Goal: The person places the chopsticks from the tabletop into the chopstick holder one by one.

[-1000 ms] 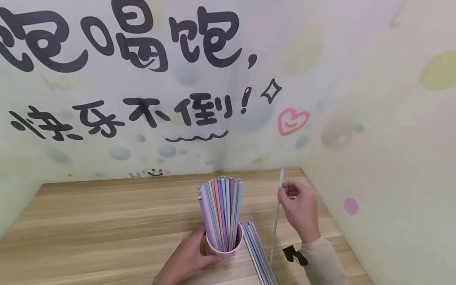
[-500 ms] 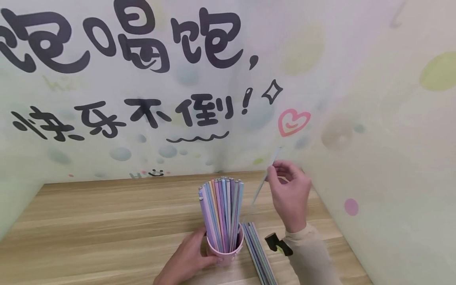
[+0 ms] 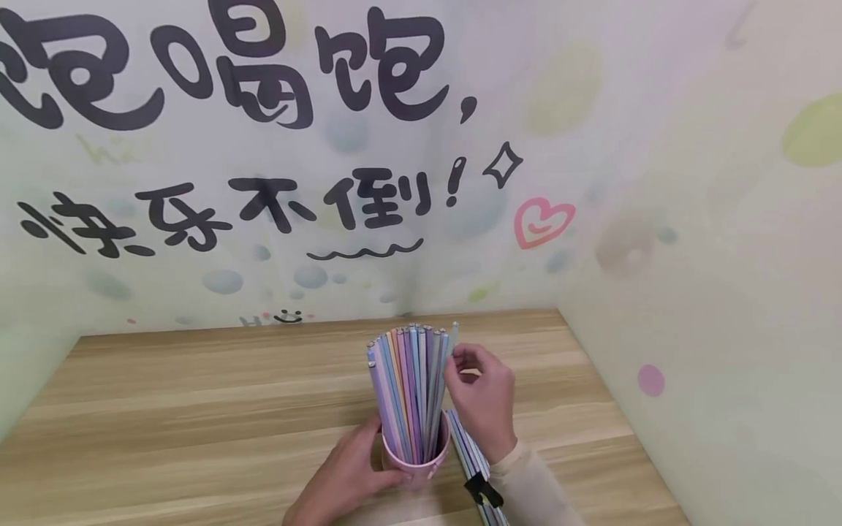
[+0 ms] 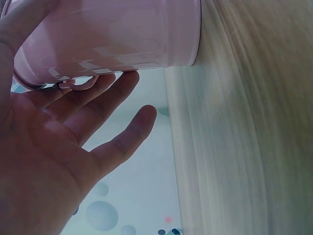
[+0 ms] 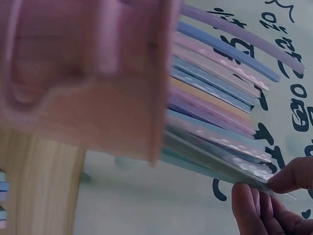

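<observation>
A pink cup (image 3: 416, 476) stands upright on the table, packed with long thin pastel sticks (image 3: 406, 398). My left hand (image 3: 350, 467) holds the cup from its left side, thumb in front. Seen in the left wrist view, its fingers (image 4: 117, 95) reach along the cup's wall. At the cup's right, my right hand (image 3: 483, 394) pinches a pale green stick (image 5: 220, 166) between thumb and fingertips, near its upper end. That stick lies alongside the others, its lower end hidden behind the cup's rim in the right wrist view.
Several more pastel sticks (image 3: 464, 447) lie in a row on the wooden table (image 3: 197, 409), right of the cup and partly under the right wrist. A printed wall (image 3: 368, 285) closes off the back; another wall (image 3: 723, 307) rises at the right.
My right hand has moved left and, lately, down, bringing the pale green stick from beyond the loose row to the cup. My left hand stays on the cup.
</observation>
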Available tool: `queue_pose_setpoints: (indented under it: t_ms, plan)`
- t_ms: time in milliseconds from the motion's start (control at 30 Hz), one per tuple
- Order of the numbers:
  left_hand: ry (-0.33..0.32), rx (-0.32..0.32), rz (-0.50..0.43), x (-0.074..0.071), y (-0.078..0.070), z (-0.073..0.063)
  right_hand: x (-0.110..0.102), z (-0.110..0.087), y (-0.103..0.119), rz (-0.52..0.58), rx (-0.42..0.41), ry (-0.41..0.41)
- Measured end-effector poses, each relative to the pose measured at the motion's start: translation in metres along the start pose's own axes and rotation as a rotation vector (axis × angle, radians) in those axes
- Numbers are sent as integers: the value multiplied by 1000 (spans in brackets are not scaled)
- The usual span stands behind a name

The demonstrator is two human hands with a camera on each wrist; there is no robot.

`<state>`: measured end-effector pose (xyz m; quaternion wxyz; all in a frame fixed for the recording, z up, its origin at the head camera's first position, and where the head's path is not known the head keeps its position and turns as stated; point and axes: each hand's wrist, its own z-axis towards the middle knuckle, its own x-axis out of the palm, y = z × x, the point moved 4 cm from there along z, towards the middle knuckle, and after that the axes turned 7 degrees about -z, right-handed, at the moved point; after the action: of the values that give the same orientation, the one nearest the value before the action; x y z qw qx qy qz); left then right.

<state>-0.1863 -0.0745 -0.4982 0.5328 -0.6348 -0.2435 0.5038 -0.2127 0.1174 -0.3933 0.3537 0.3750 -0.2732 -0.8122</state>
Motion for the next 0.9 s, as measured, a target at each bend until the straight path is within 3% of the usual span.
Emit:
queue_pose_setpoints:
  t_ms: [233, 500, 700, 900]
  plan:
    - [-4, 16, 6, 0, 0, -1, 6, -16, -11, -21, 26, 63]
    - [-12, 27, 16, -1, 1, -1, -4, -18, -23, -20, 35, 59]
    - [-18, 34, 28, -1, 1, -2, -7, -24, -46, -129, 143, 121]
    - [-15, 25, 36, 0, 1, -3, -7, -35, -70, -230, 188, 211]
